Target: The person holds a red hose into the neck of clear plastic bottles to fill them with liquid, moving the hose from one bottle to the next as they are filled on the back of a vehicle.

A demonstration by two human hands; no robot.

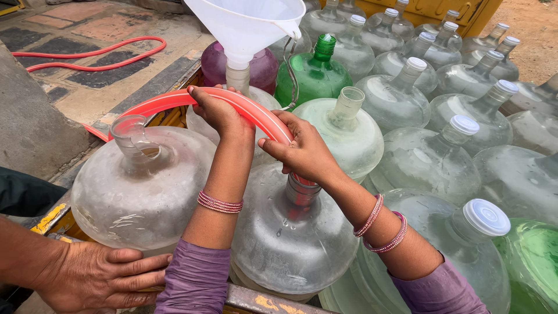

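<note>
Nearest the camera, lower left: another person's hand (pixel 102 278) lies flat against the base of a large clear water jug (pixel 139 186) whose neck is uncapped. Just right of it, two purple-sleeved forearms with pink bangles rise from the bottom edge. Right hand (pixel 305 152) is clenched around the red hose (pixel 244 107) just above the neck of the centre clear jug (pixel 290 238); the hose end goes down into that neck. Left hand (pixel 218 110) grasps the same hose higher up, on top of its arch, fingers curled over it. From there the hose bends down and away to the left, and more of it lies in a loop on the paved ground (pixel 87 70). Behind the hands, a white funnel (pixel 247 26) sits in the neck of another clear jug. Beyond it, a purple jug (pixel 264 67) and a green jug (pixel 314 75) stand side by side. Further right and back, many clear capped jugs (pixel 430 157) stand packed closely together.
</note>
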